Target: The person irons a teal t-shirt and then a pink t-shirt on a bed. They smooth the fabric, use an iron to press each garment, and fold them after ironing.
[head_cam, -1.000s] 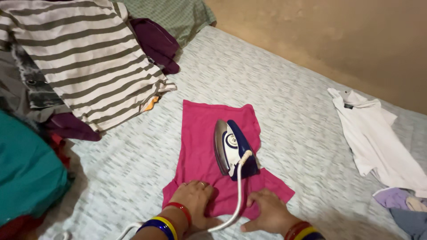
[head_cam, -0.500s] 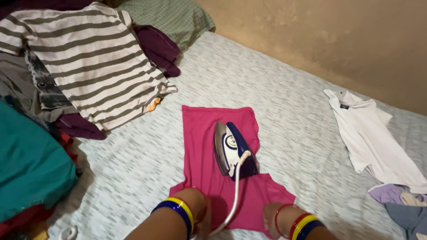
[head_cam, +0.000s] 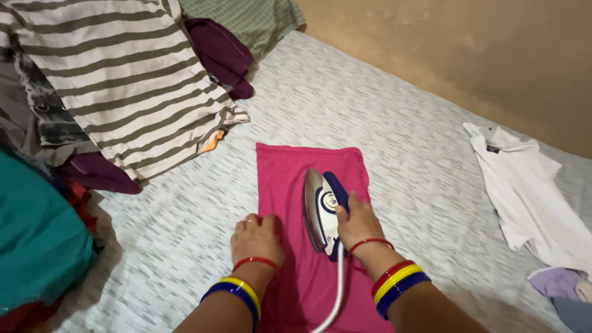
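On the pale patterned bed cover, right hand (head_cam: 357,223) clenches white-and-blue electric iron (head_cam: 322,209) over flat magenta cloth (head_cam: 290,179); left hand (head_cam: 256,237), released, presses alongside, risking a burn.

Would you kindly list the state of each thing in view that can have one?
pink cloth: spread flat on the sheet.
iron: tipped on its side on the pink cloth, gripped by the right hand.
left hand: pressing on the pink cloth.
striped shirt: draped over the pile.
white shirt: lying rumpled, apart.
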